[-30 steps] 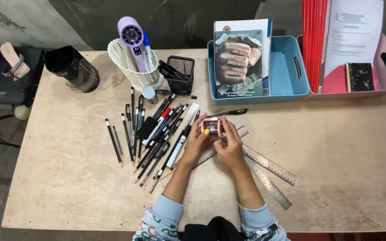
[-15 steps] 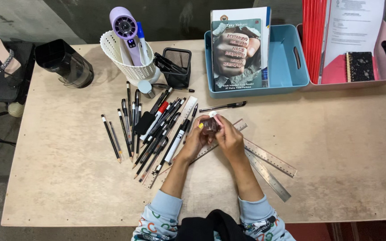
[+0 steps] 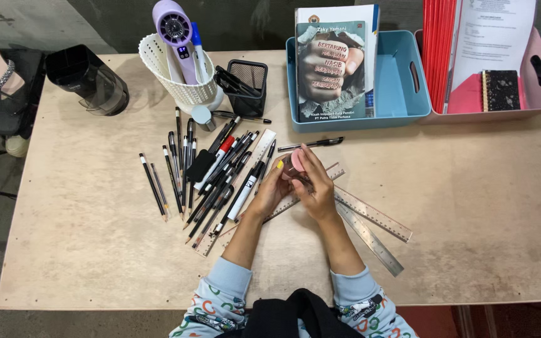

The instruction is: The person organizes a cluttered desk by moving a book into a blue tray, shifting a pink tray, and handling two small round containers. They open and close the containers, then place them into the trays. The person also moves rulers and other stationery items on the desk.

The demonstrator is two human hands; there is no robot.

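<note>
Small pink object (image 3: 295,161) held between both hands above the rulers (image 3: 370,216).
Right hand (image 3: 316,188) fingers clamped on it; left hand (image 3: 272,188) fingertips touch its left side, equally near; long axis unclear.

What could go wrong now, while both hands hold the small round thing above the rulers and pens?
1. Both hands, left hand and right hand, pinch the small pink round thing only at the fingertips; it might slip onto the rulers.
2. The forearms lie close to the pile of pens and pencils; a sideways move could scatter them.
3. The black pen lies loose just beyond the fingers and may roll.
</note>
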